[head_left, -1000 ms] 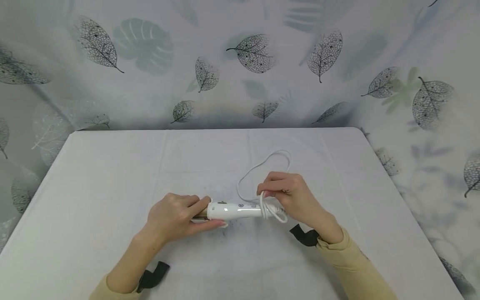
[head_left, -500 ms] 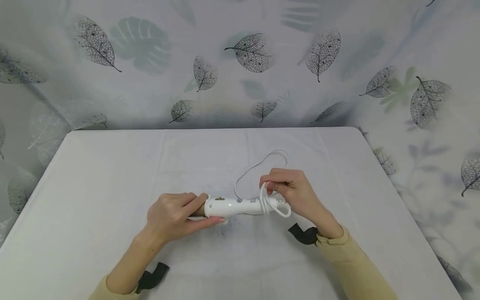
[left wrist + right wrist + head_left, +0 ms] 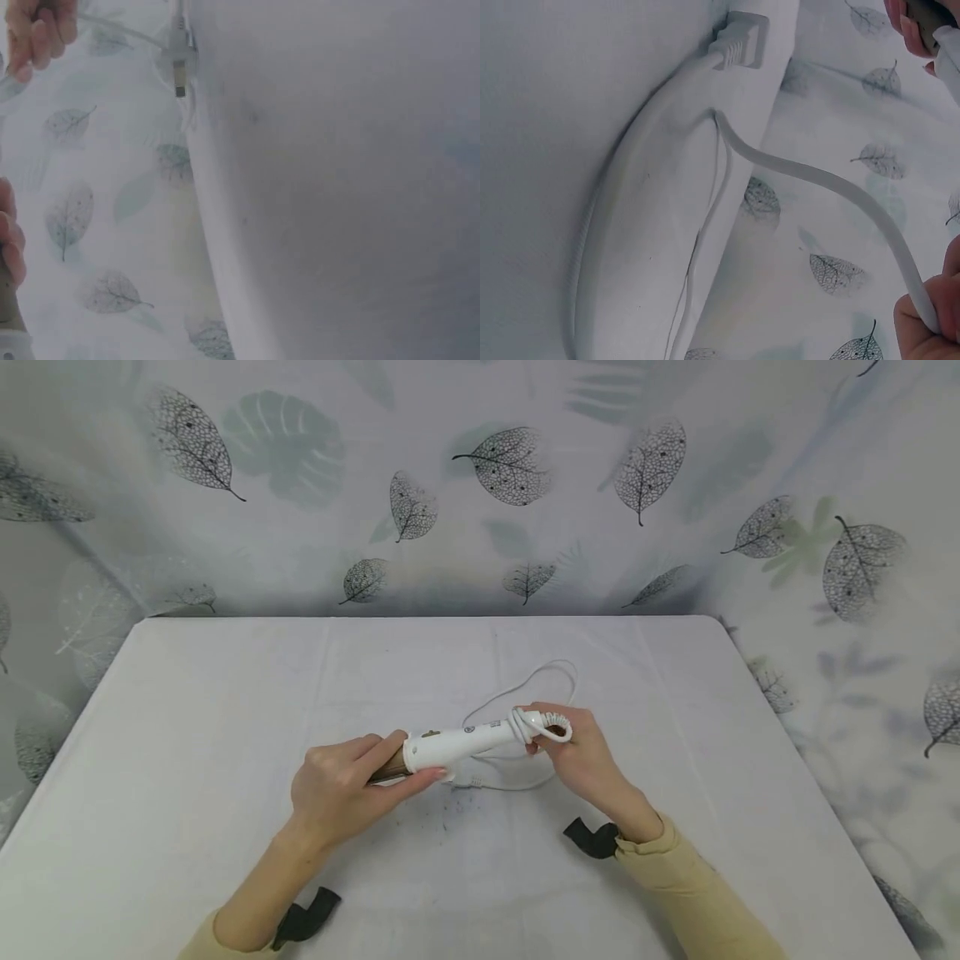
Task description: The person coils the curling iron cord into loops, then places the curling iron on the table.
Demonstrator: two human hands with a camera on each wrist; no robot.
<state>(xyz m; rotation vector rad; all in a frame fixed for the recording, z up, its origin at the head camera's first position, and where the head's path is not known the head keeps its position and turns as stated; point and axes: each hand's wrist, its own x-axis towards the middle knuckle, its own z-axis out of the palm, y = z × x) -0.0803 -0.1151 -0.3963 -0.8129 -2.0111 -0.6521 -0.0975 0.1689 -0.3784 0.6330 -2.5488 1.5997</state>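
White-handled hair iron [image 3: 459,743] held above bench [image 3: 225,735]. Left hand [image 3: 341,785] wrapped around its brownish barrel [image 3: 389,767]. Right hand [image 3: 581,752] pinching white cord [image 3: 817,174] near tail of handle [image 3: 483,737]; cord looped around handle there. Plug [image 3: 746,41] lying on bench.

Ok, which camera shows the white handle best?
The head view: it shows the white handle nearly whole. The left wrist view catches only a bit at the lower left corner; the right wrist view only part, at the upper right edge.

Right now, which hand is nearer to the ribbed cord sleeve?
The right hand, beside the ribbed cord sleeve; the left hand grips the barrel beyond the white handle.
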